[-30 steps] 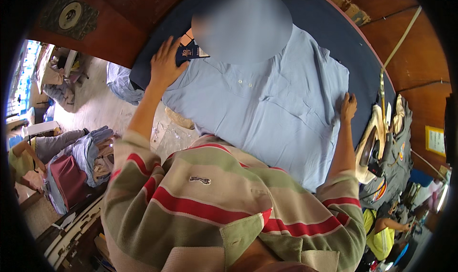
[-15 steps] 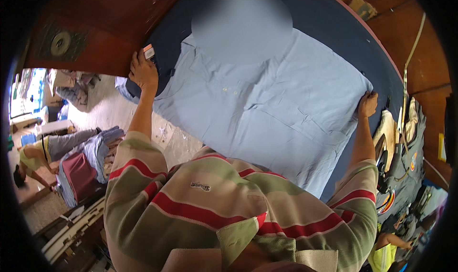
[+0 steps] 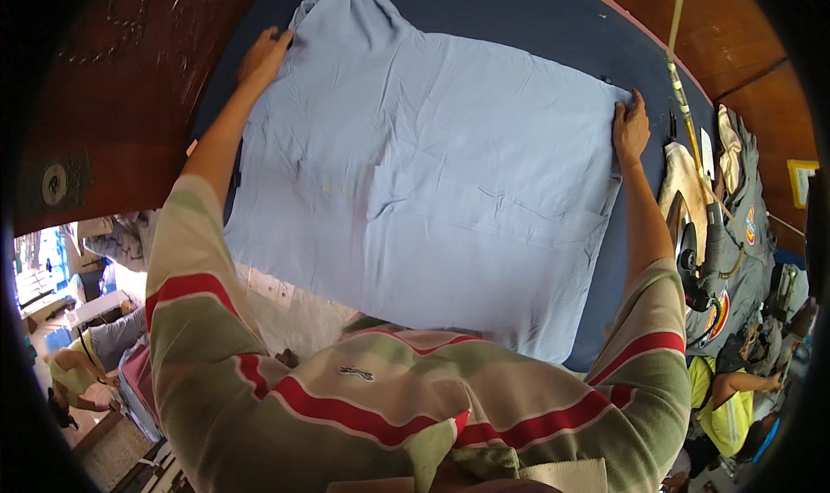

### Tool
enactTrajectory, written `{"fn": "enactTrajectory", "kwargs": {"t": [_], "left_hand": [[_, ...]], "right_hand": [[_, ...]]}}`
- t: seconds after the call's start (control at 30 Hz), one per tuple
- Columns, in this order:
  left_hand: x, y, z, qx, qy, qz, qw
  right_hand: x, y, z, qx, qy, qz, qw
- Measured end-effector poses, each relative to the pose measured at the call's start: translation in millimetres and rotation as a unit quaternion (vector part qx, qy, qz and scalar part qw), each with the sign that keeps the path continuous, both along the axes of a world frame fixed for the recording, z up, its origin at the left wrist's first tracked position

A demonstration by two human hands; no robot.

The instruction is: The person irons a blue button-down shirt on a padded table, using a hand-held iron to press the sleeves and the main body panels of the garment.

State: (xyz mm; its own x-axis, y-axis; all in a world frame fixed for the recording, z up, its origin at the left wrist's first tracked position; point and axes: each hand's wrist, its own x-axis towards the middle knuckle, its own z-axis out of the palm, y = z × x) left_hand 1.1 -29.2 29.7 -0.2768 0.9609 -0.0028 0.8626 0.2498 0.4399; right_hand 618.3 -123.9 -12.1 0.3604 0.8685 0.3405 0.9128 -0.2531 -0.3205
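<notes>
A light blue cloth garment (image 3: 450,182) is spread over a dark padded table (image 3: 553,22), with creases and a faint seam across its middle. Its far left part is bunched up. At that far left edge, my left hand (image 3: 266,58) has its fingers bent onto the cloth, the fingertips partly hidden. My right hand (image 3: 633,130) pinches the garment's far right corner between thumb and fingers. The near side of the cloth hangs close to my striped shirt (image 3: 363,398).
Brown wooden panels (image 3: 121,86) stand at the left. On the right are a pole (image 3: 679,26), dark grey garments (image 3: 748,208) and a black tool with a cord (image 3: 711,259). One person (image 3: 731,398) is at the lower right, another (image 3: 82,372) at the lower left.
My left hand has left the table's left edge beside a small orange-and-white item and now is at the garment's far left edge. The view has shifted; my right hand stays at the right corner.
</notes>
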Motion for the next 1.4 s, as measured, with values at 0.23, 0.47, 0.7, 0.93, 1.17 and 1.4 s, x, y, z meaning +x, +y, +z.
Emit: {"fn": "enactTrajectory", "kwargs": {"t": [0.23,0.47,0.7,0.93,1.17,1.4], "left_hand": [[80.9,66.5,2.2,0.040,0.115,-0.127,0.984],[67.0,89.1,-25.8,0.194,0.105,0.032,0.975],[155.5,32.7,-5.9,0.069,0.173,-0.452,0.872],[175.1,48.2,0.4,0.006,0.244,-0.453,0.857],[183.5,51.5,-2.4,0.014,0.332,-0.414,0.848],[194.0,48.3,-16.9,0.091,0.378,-0.358,0.849]], "right_hand": [[2.4,-4.0,-3.3,0.027,-0.023,0.002,0.999],[-3.2,7.2,-7.8,0.034,0.012,0.013,0.999],[9.8,4.2,2.7,-0.018,0.051,0.001,0.999],[28.5,21.4,10.5,-0.110,0.004,-0.028,0.994],[51.3,46.4,11.7,-0.173,-0.016,0.014,0.985],[44.3,51.7,17.5,-0.178,0.003,-0.077,0.981]]}}
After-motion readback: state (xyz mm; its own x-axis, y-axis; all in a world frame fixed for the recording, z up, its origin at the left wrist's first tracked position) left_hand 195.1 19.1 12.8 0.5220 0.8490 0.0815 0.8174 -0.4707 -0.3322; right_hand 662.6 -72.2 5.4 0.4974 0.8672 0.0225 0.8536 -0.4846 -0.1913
